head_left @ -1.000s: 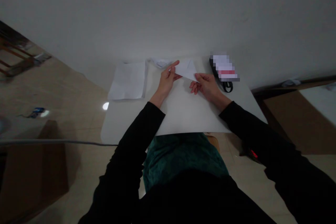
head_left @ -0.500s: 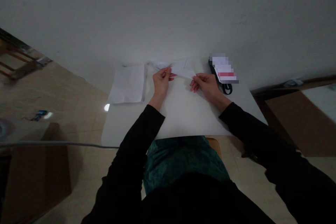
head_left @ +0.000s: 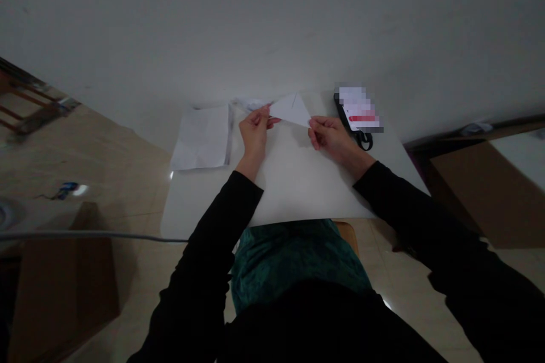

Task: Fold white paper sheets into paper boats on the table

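Observation:
A folded white paper [head_left: 290, 110], triangular in outline, is held just above the white table [head_left: 293, 181] near its far edge. My left hand [head_left: 254, 131] pinches the paper's left corner with thumb and fingers closed. My right hand [head_left: 330, 137] pinches its right lower corner, fingers curled. Both arms in black sleeves reach forward from the near side.
A flat stack of white sheets [head_left: 203, 137] lies at the table's far left. Crumpled white paper [head_left: 249, 104] sits behind my left hand. A dark object with a black strap [head_left: 361, 135] lies at the far right. A white wall stands close behind the table. Brown boxes flank both sides on the floor.
The paper has turned in my hands, now showing a clear triangle with its tip up. Both hands kept their pinch and shifted slightly left.

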Tool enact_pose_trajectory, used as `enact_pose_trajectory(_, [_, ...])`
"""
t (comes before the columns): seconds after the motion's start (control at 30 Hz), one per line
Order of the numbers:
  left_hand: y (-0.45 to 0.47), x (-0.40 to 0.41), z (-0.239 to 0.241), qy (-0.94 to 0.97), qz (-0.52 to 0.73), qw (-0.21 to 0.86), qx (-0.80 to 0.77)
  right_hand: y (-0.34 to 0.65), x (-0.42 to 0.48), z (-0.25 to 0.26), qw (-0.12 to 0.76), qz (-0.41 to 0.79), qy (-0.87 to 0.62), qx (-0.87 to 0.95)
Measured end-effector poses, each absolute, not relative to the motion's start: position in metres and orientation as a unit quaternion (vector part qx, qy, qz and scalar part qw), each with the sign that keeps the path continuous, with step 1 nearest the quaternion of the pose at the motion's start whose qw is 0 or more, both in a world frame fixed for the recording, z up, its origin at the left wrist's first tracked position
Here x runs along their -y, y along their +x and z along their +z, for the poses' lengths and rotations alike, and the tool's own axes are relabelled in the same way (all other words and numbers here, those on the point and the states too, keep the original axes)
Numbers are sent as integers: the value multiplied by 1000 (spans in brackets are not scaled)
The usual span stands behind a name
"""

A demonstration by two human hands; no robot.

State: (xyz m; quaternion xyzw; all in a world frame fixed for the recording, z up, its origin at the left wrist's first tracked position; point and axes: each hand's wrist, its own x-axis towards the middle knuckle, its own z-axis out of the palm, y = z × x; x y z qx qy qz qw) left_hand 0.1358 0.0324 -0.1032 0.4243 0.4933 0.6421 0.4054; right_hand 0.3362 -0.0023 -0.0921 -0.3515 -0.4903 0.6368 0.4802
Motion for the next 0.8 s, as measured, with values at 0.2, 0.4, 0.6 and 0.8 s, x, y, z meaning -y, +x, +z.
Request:
enact_pose_trajectory(0.2, [135,-27,-96,565,594,442,-365,332,13,-88,449,737,-303,403])
enact_pose_trajectory(0.4, [135,-29,-105,682,489,481,-255,327,19,-87,435,773,-277,369])
enact_pose_trajectory(0.6, [134,-21,-103,618,475,557,-288,323,21,-93,466,637,-354,502])
enact_pose_trajectory(0.8, [139,-14,-98,582,452,610,-293,326,14,-102,497,497,-384,599])
